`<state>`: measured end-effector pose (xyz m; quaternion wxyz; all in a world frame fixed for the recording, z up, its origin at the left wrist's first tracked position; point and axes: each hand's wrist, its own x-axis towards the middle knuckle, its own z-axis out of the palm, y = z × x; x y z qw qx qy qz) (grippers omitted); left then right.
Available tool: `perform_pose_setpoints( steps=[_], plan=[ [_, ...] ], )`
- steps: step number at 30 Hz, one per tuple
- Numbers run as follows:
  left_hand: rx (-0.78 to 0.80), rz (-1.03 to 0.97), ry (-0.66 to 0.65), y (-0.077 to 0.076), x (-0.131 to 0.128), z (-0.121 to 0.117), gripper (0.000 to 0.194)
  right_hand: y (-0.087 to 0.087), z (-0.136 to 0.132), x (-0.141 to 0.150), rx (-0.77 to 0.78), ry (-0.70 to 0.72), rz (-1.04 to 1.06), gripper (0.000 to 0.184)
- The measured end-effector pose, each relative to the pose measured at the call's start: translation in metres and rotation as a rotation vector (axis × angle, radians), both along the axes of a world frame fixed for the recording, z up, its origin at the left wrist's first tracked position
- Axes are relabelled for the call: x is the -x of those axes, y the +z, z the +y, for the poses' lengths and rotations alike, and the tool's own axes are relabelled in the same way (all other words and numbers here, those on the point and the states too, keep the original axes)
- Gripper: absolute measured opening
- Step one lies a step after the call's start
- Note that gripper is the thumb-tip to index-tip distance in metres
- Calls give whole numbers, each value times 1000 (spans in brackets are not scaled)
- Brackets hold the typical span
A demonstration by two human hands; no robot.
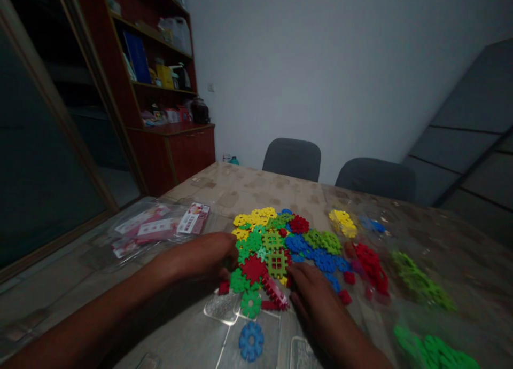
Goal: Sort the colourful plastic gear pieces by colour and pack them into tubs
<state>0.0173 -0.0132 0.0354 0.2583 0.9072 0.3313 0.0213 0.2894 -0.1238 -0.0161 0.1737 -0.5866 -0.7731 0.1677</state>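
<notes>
A loose heap of plastic gear-shaped building pieces lies on the table between my hands. At the heap's left edge is my left hand, its bent fingers partly in shadow beside the green gear pieces. My right hand rests at the right edge, fingers apart, near the lime square grid piece and a red toothed bar. I make out nothing held in either hand. A red gear sits in the heap, with yellow pieces behind and blue pieces to the right. Closer to me lies a blue gear.
Clear plastic bags with printed cards lie on the left. Along the right are groups of yellow gears, red pieces, lime pieces and green pieces, some seemingly in clear bags. Two grey chairs stand behind the table.
</notes>
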Motion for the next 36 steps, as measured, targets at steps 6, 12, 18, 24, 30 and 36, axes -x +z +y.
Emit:
perform_pose_setpoints(
  steps=[6,12,18,24,30,36],
  plan=[
    [-19,117,-29,0,-17,-17,26,15,-2,7,54,-56,-67,13],
    [-75,225,-5,-1,-23,-21,42,10,5,6,11,-188,-171,11],
    [-72,277,42,2,-28,-25,38,-4,10,12,-36,-225,-162,17],
    [-47,226,20,-7,-27,-22,40,-10,15,13,-31,-261,-68,22],
    [10,217,23,-7,-26,-22,38,-14,14,14,-34,-274,43,12],
    [48,122,-17,-6,-23,-18,36,-13,16,12,-7,-258,59,8]
  ],
)
